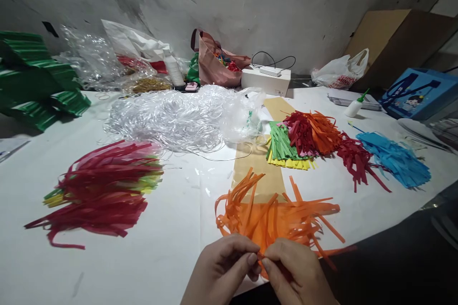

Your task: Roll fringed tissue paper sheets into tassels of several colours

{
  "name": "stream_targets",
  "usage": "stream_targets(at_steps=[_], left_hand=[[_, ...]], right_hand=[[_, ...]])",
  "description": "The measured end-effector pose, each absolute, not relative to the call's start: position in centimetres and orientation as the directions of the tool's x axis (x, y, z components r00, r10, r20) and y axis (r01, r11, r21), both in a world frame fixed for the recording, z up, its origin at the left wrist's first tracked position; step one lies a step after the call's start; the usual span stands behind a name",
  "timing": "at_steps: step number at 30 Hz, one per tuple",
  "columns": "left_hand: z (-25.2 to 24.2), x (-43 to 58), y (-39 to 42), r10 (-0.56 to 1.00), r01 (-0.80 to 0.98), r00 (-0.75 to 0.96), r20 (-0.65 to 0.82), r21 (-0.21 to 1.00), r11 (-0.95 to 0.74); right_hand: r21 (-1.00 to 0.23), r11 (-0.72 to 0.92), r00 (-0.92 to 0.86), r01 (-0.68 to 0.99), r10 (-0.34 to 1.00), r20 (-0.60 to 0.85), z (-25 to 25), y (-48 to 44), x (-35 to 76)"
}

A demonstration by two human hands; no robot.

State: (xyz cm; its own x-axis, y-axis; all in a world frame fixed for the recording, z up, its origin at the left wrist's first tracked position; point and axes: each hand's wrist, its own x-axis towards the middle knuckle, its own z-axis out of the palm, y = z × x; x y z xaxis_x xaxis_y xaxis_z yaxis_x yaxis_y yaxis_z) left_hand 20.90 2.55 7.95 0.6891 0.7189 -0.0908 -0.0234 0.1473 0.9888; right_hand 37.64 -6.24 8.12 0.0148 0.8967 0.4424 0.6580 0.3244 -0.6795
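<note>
An orange paper tassel (275,217), cut into long fringe strips, lies spread on the white table (171,248) near its front edge. My left hand (223,267) and my right hand (295,274) meet at the tassel's near end, fingertips pinching the orange paper between them. The strips fan away from my hands over a tan paper sheet (255,171).
A pile of red and yellow-green fringes (103,190) lies at the left. Green, yellow, red, orange and blue tassels (322,143) lie at the right. A heap of clear string (171,116), a white glue bottle (355,105), bags, a white box (265,81) and green folded paper (32,81) line the back.
</note>
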Motion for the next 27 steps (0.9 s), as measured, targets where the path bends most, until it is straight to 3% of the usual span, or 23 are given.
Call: stream_targets(at_steps=[4, 7, 12, 16, 22, 27], left_hand=[[8.4, 20.8, 3.0, 0.682, 0.043, 0.699, -0.215, 0.965, 0.260], [8.2, 20.7, 3.3, 0.689, 0.112, 0.701, -0.183, 0.983, 0.146], [7.8, 20.3, 3.5, 0.704, 0.179, 0.701, 0.109, 0.930, -0.322], [8.1, 20.2, 3.1, 0.646, 0.140, 0.697, 0.312, 0.824, -0.550], [8.3, 19.9, 2.8, 0.540, 0.095, 0.625, 0.564, 0.631, -0.770], [8.1, 19.0, 3.2, 0.577, 0.100, 0.539, 0.614, 0.633, -0.768]], right_hand=[[-0.659, 0.369, 0.077, 0.655, 0.835, 0.545, 6.6, -6.0, 37.1], [-0.638, 0.369, 0.092, 0.676, 0.817, 0.570, 5.6, -5.8, 36.7], [-0.590, 0.368, 0.081, 0.719, 0.798, 0.597, 6.4, -5.9, 36.7], [-0.605, 0.339, 0.047, 0.720, 0.846, 0.530, 7.5, -6.1, 36.7], [-0.535, 0.383, 0.088, 0.753, 0.747, 0.659, 6.6, -5.2, 35.5], [-0.431, 0.344, 0.087, 0.834, 0.690, 0.719, 6.0, -5.2, 35.3]])
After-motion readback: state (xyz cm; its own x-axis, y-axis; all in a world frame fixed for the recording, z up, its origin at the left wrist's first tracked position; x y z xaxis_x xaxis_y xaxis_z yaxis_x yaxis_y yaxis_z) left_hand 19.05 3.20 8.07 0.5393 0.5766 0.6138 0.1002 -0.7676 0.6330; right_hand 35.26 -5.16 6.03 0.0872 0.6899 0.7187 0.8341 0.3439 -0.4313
